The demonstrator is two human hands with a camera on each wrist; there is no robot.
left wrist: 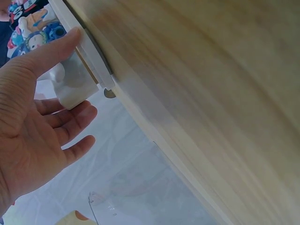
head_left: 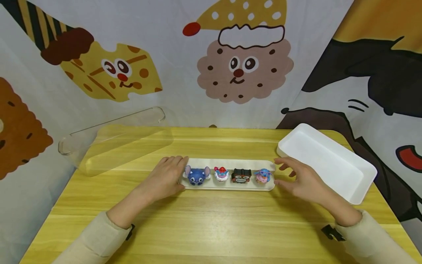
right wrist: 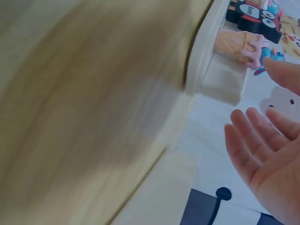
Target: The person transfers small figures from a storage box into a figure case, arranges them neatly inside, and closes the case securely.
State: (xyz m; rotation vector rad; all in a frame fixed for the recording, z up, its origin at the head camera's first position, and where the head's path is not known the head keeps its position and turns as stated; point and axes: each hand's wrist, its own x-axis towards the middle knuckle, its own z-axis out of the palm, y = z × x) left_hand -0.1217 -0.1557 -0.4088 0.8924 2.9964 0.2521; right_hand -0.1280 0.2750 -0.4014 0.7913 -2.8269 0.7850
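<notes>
Left hand [head_left: 167, 175] gripping, between thumb and fingers, the left end of a white tray [head_left: 230, 163] bearing four figurines [head_left: 241, 176] on the counter [head_left: 211, 223]; right hand [head_left: 301, 179] spread just beside its right end, near a white box [head_left: 329, 165]

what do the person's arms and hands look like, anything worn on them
The left hand and right hand are bare. Both arms wear plain cream sleeves, left sleeve and right sleeve, ending short of the wrists. A small black piece shows beside each cuff; what it is, I can't tell.
</notes>
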